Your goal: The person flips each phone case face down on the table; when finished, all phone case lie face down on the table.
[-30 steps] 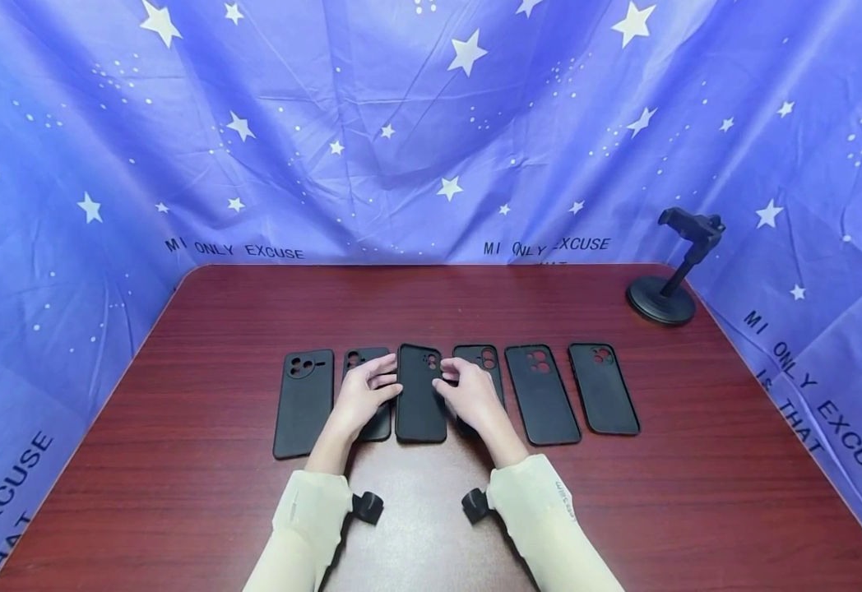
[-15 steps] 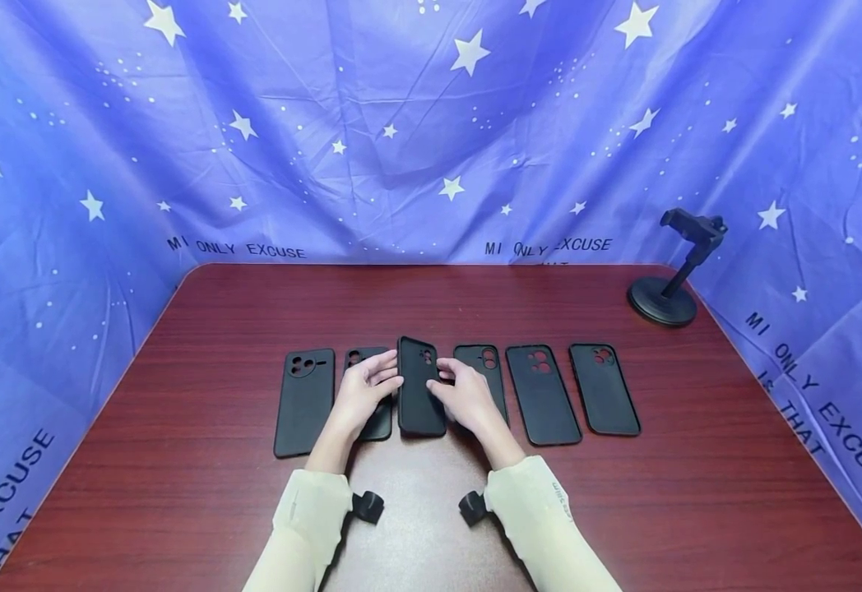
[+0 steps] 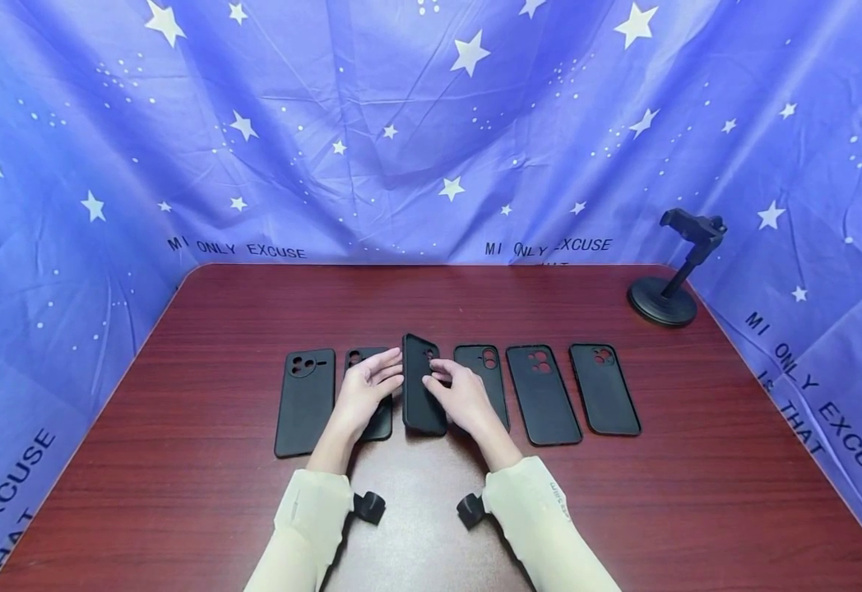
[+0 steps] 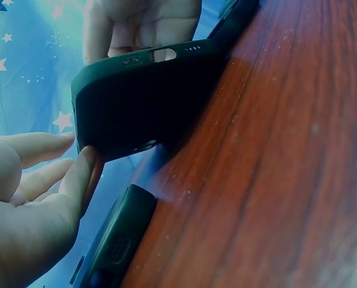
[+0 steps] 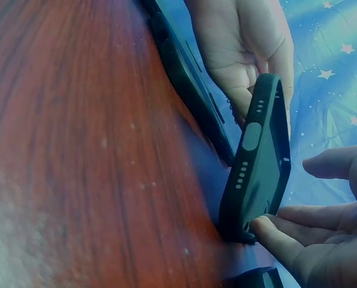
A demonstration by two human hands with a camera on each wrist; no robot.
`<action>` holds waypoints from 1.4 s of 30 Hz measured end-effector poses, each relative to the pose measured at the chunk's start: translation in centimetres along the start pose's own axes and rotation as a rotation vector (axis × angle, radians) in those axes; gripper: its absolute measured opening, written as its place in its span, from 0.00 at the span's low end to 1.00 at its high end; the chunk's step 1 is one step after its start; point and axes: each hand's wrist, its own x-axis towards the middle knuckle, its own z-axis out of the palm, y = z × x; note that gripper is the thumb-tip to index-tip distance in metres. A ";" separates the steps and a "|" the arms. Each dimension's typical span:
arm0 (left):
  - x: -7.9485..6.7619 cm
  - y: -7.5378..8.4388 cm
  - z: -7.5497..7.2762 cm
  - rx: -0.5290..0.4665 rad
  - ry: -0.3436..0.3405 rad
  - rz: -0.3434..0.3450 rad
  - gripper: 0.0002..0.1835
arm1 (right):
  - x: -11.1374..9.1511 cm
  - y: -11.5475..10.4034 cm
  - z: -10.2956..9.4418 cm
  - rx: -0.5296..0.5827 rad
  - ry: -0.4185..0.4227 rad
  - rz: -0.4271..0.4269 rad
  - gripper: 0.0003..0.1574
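A black phone case (image 3: 419, 395) stands tilted on the table in the middle of the row, its left long edge raised. My right hand (image 3: 464, 396) pinches it by the right side, the thumb over the inner face. In the right wrist view this thumb and the fingers of the right hand (image 5: 322, 240) meet at the low edge of the case (image 5: 262, 156). My left hand (image 3: 363, 393) is at the raised left edge with its fingers loosely extended. In the left wrist view one fingertip of the left hand (image 4: 40, 198) touches the corner of the case (image 4: 136, 102).
Two more black phone cases lie to the left, the outermost case (image 3: 303, 411) uncovered and the nearer case (image 3: 381, 419) partly under my left hand. Several lie to the right, among them a case (image 3: 544, 399) and the end case (image 3: 604, 390). A black phone stand (image 3: 662, 300) is at the back right.
The middle case has tipped up further, its left edge rising and its inner face turning to the right. My right hand has shifted slightly left with it; the left hand has barely moved.
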 end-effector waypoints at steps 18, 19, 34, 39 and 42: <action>-0.2 0.3 0.3 -0.074 -0.054 -0.008 0.28 | -0.2 -0.8 0.2 0.066 -0.019 0.032 0.36; -0.2 0.3 0.4 -0.082 -0.060 -0.008 0.28 | -0.2 -0.8 0.3 0.065 -0.016 0.029 0.36; -0.3 0.5 0.6 -0.100 -0.117 -0.033 0.27 | -0.3 -0.9 0.2 0.142 0.008 0.031 0.32; -0.4 0.6 0.7 -0.065 -0.129 -0.040 0.28 | -0.2 -0.7 0.3 0.185 0.017 0.034 0.30; -0.4 0.6 0.6 -0.038 -0.133 -0.042 0.29 | -0.1 -0.6 0.3 0.241 0.013 0.039 0.28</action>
